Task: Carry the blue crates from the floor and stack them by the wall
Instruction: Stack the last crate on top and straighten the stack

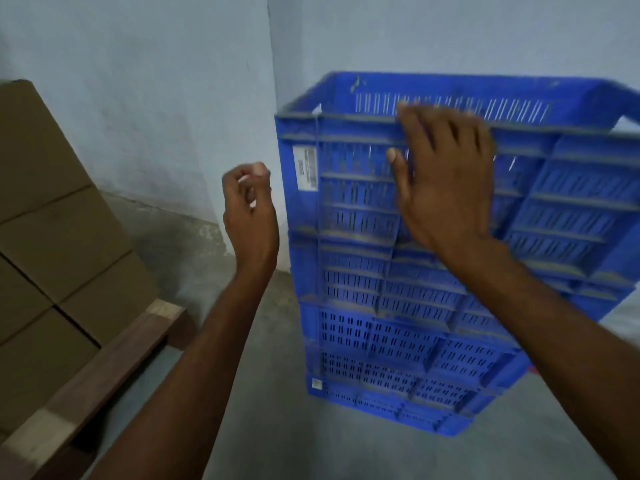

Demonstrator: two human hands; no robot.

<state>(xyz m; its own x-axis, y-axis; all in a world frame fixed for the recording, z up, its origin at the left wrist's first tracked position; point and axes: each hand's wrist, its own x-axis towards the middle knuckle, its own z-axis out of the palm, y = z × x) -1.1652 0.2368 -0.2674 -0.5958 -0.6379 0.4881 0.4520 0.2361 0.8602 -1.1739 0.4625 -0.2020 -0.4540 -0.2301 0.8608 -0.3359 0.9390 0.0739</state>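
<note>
A stack of several blue slotted plastic crates (398, 323) stands on the floor against the pale wall, right of centre. The top crate (571, 188) sits slightly askew, with its open rim facing up. My right hand (446, 181) lies flat against the near side of the top crate, its straight fingers reaching up to the rim and its thumb spread left. My left hand (251, 209) hovers in the air just left of the stack, its fingers loosely curled and holding nothing, clear of the crates.
Brown cardboard boxes (52, 220) are piled on a wooden pallet (104, 362) at the left. Grey concrete floor (277, 427) lies between the pallet and the crates. A wall corner (273, 133) runs just behind the stack's left edge.
</note>
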